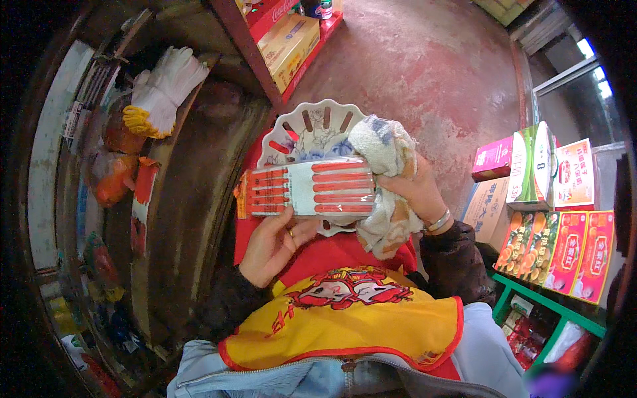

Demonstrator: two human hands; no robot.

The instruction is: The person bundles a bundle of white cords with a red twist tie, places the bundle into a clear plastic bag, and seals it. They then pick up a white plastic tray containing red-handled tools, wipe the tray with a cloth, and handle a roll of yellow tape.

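Observation:
A flat, clear-wrapped pack of red-orange sticks (343, 186) lies level in front of my body. My left hand (271, 246) holds its lower left edge, thumb at the front and a ring on one finger. In my right hand (418, 189) is a crumpled white terry cloth (385, 144) with blue and tan patterning. The cloth touches the pack's right end. Behind and below the pack is a white scalloped basket (323, 119) with slotted sides and blue flowers, partly hidden. A yellow apron (348, 343) with a printed design covers my front.
Wooden shelves at left bear white work gloves (161, 89) with yellow cuffs. Ahead stands a red display rack (271, 64) holding a cardboard carton (291, 45). At right, gift boxes (562, 253) and a carton (487, 209) sit above a green metal frame (560, 303).

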